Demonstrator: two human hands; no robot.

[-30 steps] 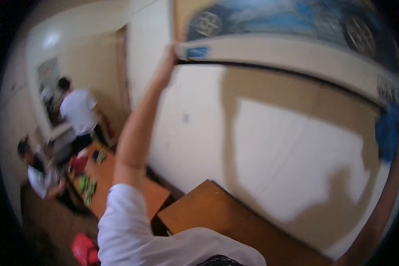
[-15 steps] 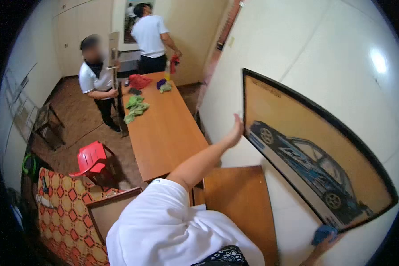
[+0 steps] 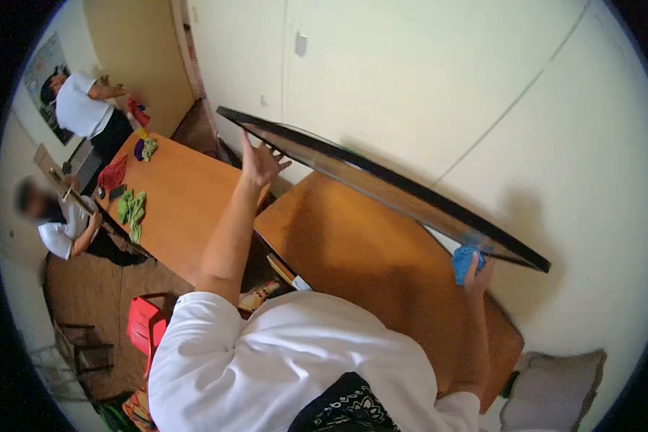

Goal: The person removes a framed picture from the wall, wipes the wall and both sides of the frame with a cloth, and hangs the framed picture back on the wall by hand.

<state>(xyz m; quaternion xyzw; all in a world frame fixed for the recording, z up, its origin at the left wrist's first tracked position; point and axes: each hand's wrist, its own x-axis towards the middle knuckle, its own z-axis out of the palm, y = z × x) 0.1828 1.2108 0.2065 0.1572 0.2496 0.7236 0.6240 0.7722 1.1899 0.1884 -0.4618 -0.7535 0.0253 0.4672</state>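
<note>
I see the left hand (image 3: 263, 163) spread at ten o'clock of the frame (image 3: 381, 173); the right hand (image 3: 479, 278) pinches a blue cloth (image 3: 464, 265) at four.

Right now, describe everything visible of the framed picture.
The framed picture has a black border and glossy-looking face, seen nearly edge-on, its image unreadable. It slants down rightward in view, above the desk. The left hand is spread at one end; the right hand holds a blue cloth against the other. Contact with the wall is unclear.
</note>
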